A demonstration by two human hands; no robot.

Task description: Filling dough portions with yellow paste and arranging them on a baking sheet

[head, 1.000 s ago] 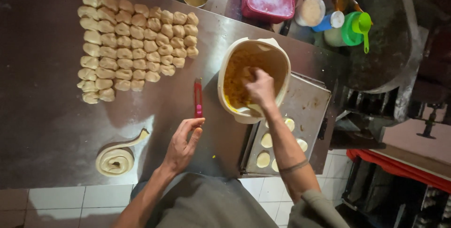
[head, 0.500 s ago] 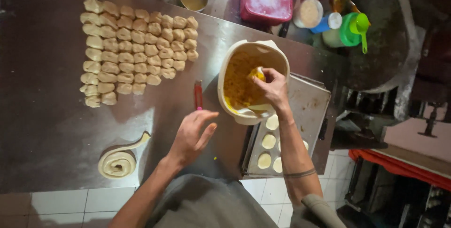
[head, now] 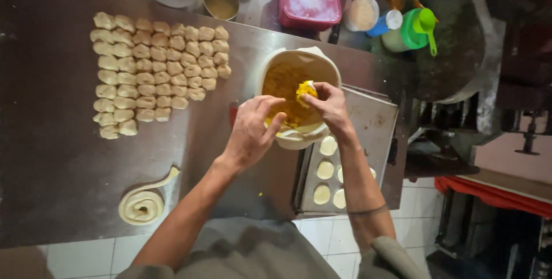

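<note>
Working outward from the body: a coil of dough (head: pixel 142 204) lies uncut near the table (head: pixel 52 158) edge, and a tray (head: pixel 368 141) holds only a few flat discs (head: pixel 325 170), none visibly filled. The left hand (head: pixel 251 132) rests cupped and loosely curled at the rim of the bowl (head: pixel 299 98); whether it holds a disc cannot be told. The right hand (head: pixel 328 102) pinches a lump of yellow filling (head: pixel 305 90) over the bowl. Beyond, many cut dough pieces (head: pixel 155 66) sit in rows unflattened, so most work looks ahead.

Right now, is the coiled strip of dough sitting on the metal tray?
No, the coiled dough strip lies on the steel table, left of the metal tray.
</note>
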